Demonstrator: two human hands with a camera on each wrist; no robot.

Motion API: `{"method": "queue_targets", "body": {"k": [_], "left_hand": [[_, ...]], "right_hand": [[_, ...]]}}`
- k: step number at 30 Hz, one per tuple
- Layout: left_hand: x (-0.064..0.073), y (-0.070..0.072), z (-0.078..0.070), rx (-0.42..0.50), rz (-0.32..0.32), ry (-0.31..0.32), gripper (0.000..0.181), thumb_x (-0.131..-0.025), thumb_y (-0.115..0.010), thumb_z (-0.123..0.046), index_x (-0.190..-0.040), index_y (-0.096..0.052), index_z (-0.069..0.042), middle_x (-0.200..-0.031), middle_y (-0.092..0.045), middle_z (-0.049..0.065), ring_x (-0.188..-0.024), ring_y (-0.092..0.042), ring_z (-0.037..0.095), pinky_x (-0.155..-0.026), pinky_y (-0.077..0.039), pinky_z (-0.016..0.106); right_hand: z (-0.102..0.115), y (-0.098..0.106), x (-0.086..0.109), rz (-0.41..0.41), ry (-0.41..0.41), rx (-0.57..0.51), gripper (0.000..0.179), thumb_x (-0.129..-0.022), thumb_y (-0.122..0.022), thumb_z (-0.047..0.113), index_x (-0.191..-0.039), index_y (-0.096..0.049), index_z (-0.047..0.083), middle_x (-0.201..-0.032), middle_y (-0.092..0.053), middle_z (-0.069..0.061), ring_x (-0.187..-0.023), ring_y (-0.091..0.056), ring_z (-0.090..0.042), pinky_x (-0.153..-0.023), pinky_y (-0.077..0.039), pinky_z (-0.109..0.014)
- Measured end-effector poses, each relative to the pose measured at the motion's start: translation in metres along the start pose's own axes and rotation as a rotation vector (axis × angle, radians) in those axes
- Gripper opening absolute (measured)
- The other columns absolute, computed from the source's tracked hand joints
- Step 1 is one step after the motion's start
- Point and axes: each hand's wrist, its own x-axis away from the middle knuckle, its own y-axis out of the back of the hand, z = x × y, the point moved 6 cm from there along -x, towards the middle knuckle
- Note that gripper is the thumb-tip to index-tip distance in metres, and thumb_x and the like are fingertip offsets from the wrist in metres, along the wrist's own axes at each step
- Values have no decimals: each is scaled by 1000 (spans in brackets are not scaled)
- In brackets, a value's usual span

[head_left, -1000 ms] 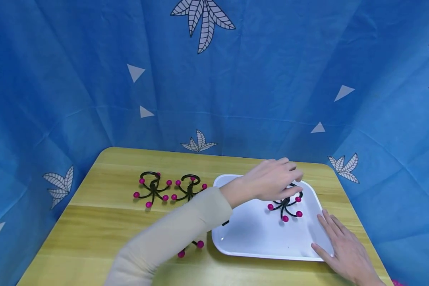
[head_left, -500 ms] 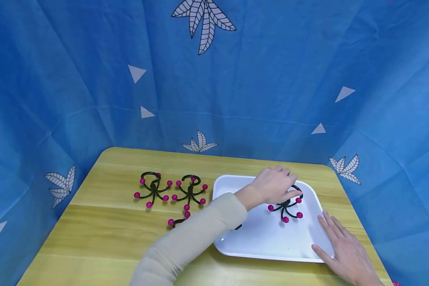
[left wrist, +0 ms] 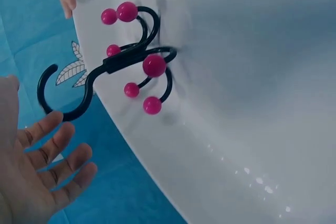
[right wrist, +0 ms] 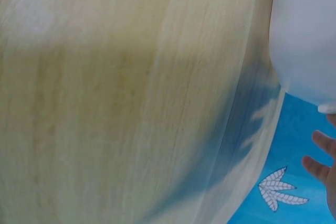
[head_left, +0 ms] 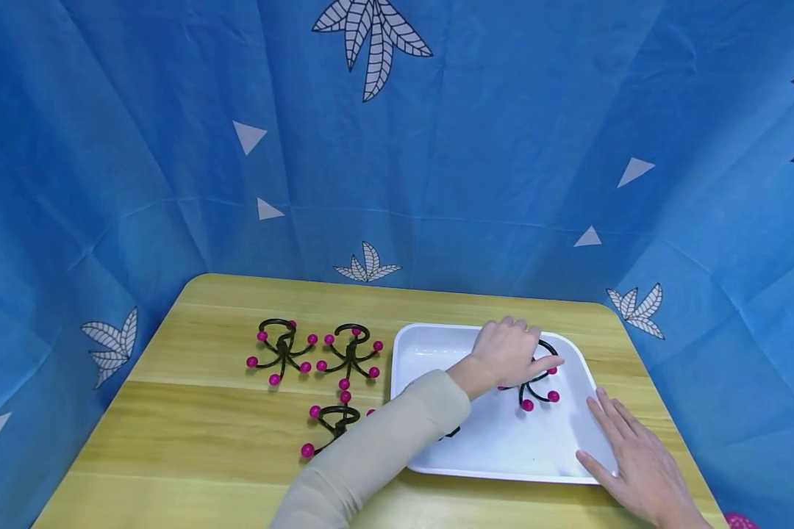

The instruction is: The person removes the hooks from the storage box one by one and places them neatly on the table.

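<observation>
A black multi-armed hanging hook (left wrist: 125,60) with pink ball tips stands in the white tray (head_left: 503,452). My left hand (head_left: 508,351) is just beside it on the left. In the left wrist view its fingers (left wrist: 68,166) are loosely bent and apart, with one fingertip at the hook's curved top; whether it touches there I cannot tell. My right hand (head_left: 638,455) lies with spread, straight fingers at the tray's right rim. Part of the tray hook is hidden behind my left hand in the head view.
Three similar hooks stand on the wooden table (head_left: 172,411) left of the tray: one at far left (head_left: 282,349), one beside it (head_left: 351,353), and a nearer one (head_left: 337,425) partly behind my left sleeve (head_left: 390,441). A small black piece (head_left: 451,433) shows by the sleeve.
My left hand has drawn left and slightly lower, away from the hook's curved top, and its forearm has shifted right, uncovering the nearer table hook. The right hand stays at the rim.
</observation>
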Motion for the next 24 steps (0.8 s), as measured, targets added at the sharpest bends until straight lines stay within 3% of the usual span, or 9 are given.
{"method": "queue_targets", "body": {"k": [2,5,7,9,12,14,16,19,24], "left_hand": [[-2,-3,-2,7,-6,24,75,-99,-26,-83,-137,-66,-32,-123,-72,-13,-107,-67,6,-82,-56,23],[-4,-5,-5,14,-9,62,77,-99,-23,-84,-135,-67,-32,-118,-73,-12,-103,-69,7,-82,-55,23],[-5,-6,-7,16,-13,84,78,-99,-22,-84,-134,-68,-31,-117,-74,-11,-102,-69,8,-82,-55,24],[-7,-6,-8,19,-17,98,78,-99,-21,-84,-133,-68,-31,-115,-74,-11,-100,-70,9,-82,-55,24],[-9,-6,-9,10,-25,104,75,-100,-23,-82,-133,-68,-31,-111,-74,-11,-94,-69,8,-78,-55,23],[-9,-6,-10,-3,-40,97,71,-102,-27,-80,-130,-70,-31,-107,-74,-11,-89,-67,8,-75,-54,22],[-10,-6,-10,-25,-51,92,64,-103,-32,-77,-126,-70,-31,-103,-73,-12,-86,-65,7,-72,-54,22],[-10,-7,-10,-45,-64,93,58,-102,-37,-76,-121,-71,-32,-101,-73,-13,-85,-65,6,-70,-54,21],[-12,-8,-9,-49,-90,109,60,-102,-37,-77,-124,-68,-31,-103,-73,-13,-86,-66,7,-71,-55,21]], "right_hand": [[0,0,1,-10,3,1,90,-95,-70,55,-164,-36,9,-174,-30,-12,-148,-42,-43,-126,-24,-65],[0,0,2,-17,8,10,90,-96,-69,55,-165,-34,10,-175,-28,-11,-150,-41,-42,-132,10,-33],[0,0,2,-19,7,15,89,-96,-68,55,-165,-33,11,-176,-27,-11,-150,-41,-41,-130,12,-29],[0,1,1,-20,6,19,89,-96,-68,56,-165,-34,11,-176,-27,-10,-150,-41,-41,-135,-5,-48],[0,1,0,-24,6,18,88,-96,-68,55,-165,-35,11,-176,-27,-10,-150,-41,-40,-128,-22,-60],[0,2,0,-32,12,20,88,-96,-68,54,-165,-35,11,-176,-27,-10,-151,-40,-39,-135,-5,-46],[0,2,0,-43,19,21,88,-96,-69,53,-165,-35,11,-175,-28,-10,-152,-39,-38,-129,11,-24],[-1,3,1,-57,31,28,89,-95,-70,53,-164,-35,10,-175,-29,-11,-154,-38,-36,-117,18,-7],[-1,3,0,-50,31,28,90,-95,-70,53,-165,-34,11,-175,-30,-11,-155,-37,-36,-115,19,-5]]}}
